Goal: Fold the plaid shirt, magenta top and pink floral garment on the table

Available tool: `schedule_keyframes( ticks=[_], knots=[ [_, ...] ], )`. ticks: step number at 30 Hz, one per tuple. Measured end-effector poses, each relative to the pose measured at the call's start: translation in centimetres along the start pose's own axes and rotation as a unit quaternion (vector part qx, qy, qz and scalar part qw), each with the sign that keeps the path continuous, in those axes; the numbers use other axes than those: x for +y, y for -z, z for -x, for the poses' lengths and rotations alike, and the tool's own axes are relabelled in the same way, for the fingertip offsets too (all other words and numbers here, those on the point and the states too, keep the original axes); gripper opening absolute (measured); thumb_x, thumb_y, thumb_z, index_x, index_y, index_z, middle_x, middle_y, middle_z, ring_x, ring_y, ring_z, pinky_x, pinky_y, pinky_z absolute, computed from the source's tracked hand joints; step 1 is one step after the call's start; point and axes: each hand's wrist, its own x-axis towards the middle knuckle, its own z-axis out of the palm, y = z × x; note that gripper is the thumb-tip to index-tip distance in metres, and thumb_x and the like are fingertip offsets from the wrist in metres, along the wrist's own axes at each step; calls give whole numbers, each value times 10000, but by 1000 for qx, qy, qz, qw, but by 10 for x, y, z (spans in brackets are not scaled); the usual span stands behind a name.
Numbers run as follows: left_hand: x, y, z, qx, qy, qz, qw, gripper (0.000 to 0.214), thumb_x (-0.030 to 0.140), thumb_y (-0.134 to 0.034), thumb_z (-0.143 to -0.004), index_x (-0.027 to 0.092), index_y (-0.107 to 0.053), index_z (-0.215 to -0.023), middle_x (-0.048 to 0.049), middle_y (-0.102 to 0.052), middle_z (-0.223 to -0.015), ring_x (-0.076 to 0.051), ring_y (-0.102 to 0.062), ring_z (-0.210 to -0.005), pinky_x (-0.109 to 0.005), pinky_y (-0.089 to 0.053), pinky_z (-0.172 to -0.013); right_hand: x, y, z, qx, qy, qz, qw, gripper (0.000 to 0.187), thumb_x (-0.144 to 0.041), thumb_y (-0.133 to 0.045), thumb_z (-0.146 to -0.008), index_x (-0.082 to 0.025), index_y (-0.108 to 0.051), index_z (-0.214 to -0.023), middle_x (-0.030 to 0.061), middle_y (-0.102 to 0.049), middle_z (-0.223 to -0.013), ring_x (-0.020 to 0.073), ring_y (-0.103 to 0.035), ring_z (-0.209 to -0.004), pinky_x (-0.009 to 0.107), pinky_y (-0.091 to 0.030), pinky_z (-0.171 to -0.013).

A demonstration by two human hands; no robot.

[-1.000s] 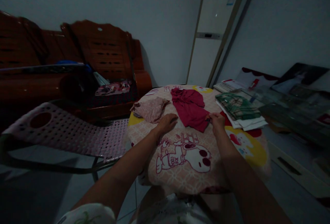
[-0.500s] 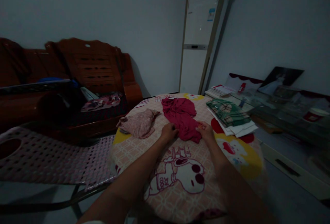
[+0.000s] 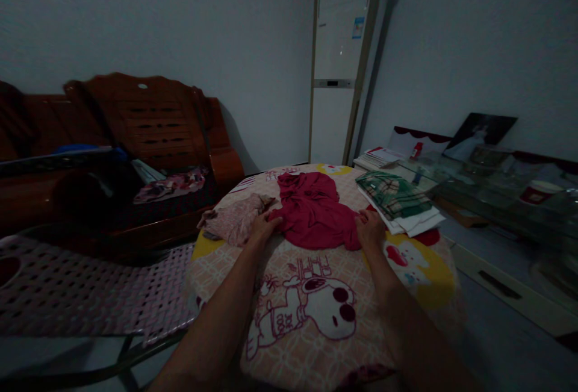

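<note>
A dark pink garment (image 3: 316, 217), probably a top, lies partly spread and wrinkled on the round table (image 3: 311, 314), which has a patterned cloth. My left hand (image 3: 264, 227) pinches its left edge, fingers closed on the fabric. At the opposite edge my right hand (image 3: 371, 227) grips the cloth as well. Close beside my left hand rests a crumpled pale pink garment (image 3: 237, 218). Right of my right hand, a folded green plaid cloth (image 3: 392, 193) lies on top of white folded cloth or paper (image 3: 419, 222).
A woven chair (image 3: 103, 289) stands at the left, with a wooden sofa (image 3: 153, 121) behind it. On the right is a glass-topped cabinet (image 3: 478, 193) carrying a paper cup (image 3: 539, 193). A tall white air conditioner (image 3: 334, 61) stands in the corner.
My hands have moved apart, the left one leftward, pulling the pink garment's near part wider and flatter. The view has shifted slightly to the right.
</note>
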Motion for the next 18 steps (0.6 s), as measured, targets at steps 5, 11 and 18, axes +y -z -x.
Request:
schedule_keyframes(
  ticks=[5,11,18],
  knots=[
    [7,-3,3,-45,-116,-168,978,285,214,-750,-587,173,-706,-866,-77,-729,-902,-267,-657,-864,-399,-515,-835,-11,-4,15,-108,74,111,985,424,-411,-731,-765,-148,-706,-1097,198,-526,-1381,323,-513,-1208,409,-422,-965],
    [5,-3,8,-41,-174,-287,941,142,203,-608,-782,158,-680,-895,-100,-722,-923,-251,-643,-874,-380,-487,-847,-14,-5,16,-177,87,157,968,124,-138,-605,-791,-154,-696,-873,116,-680,-964,227,-607,-944,305,-440,-829],
    [25,12,13,116,-203,-400,886,256,272,-521,-885,168,-685,-1052,-135,-666,-1159,-294,-562,-1124,-469,-376,-1035,9,4,-6,-37,-48,100,993,129,-174,-549,-761,-147,-675,-761,112,-685,-870,222,-600,-835,303,-422,-753]
  ],
)
